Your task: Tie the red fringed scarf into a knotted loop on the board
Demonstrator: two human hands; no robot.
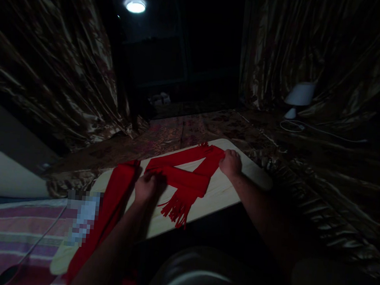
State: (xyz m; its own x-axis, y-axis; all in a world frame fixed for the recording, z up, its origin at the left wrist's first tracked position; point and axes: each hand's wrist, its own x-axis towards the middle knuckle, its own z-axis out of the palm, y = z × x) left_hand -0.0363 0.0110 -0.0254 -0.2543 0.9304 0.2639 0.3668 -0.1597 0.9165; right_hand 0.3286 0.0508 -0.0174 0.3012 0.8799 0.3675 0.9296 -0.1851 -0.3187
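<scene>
A red fringed scarf (183,177) lies in crossing, folded strips on a pale wooden tabletop (228,197). Its tassels hang towards the near edge, and a second fringe shows at the far edge. My left hand (144,189) is closed on the left end of the middle strip. At the upper right bend, my right hand (231,164) grips the scarf with curled fingers. Another red length of cloth (113,202) runs down the left side of the tabletop, partly behind my left forearm; whether it joins the same scarf I cannot tell.
A bed with a striped cover (11,238) is at the left, a dark round object with a cord (8,273) on it. Patterned curtains (90,63) hang behind. A small white lamp (300,94) with its cable stands at the right. The room is dim.
</scene>
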